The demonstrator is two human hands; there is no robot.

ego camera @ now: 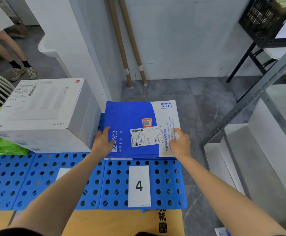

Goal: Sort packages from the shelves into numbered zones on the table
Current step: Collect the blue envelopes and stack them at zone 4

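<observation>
The blue-and-white package (138, 126) lies flat on the tabletop (162, 176) behind card 4 (139, 185), left grip (103, 142) pinching its left edge, right grip (179, 143) pinching its right edge.

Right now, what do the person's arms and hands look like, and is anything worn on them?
Nothing is worn: the left forearm and right forearm are bare, without sleeves, and the left hand and right hand show no gloves, rings or watch. Dark clothing shows below.
</observation>
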